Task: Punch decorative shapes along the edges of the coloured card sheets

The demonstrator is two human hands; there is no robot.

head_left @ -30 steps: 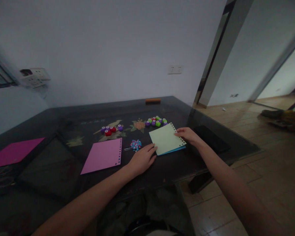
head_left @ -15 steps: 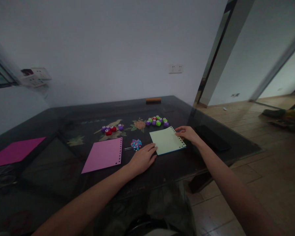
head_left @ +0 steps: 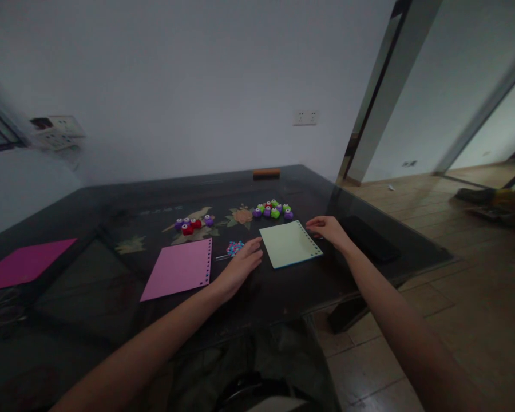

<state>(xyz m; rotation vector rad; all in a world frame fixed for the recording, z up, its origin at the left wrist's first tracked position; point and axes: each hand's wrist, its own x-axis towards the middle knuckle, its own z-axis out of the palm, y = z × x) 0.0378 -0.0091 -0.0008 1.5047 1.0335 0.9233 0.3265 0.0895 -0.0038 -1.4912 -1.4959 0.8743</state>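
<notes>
Left hand (head_left: 240, 264) lying flat, fingers loose, grasping nothing, touching green sheet (head_left: 290, 244) at its 9 o'clock; right hand (head_left: 328, 230) resting released at 3 o'clock edge. Risk: sheet sliding on slick table (head_left: 283, 286), left hand scattering confetti pile (head_left: 234, 248).

Pale green sheet (head_left: 289, 244), pink sheet (head_left: 178, 276), seemingly black floral table (head_left: 111, 274)

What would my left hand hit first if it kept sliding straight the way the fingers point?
The left hand points up and right, toward the pale green punched paper sheet. Its near left edge looks first in line, though depth is hard to judge in this dim view.
</notes>
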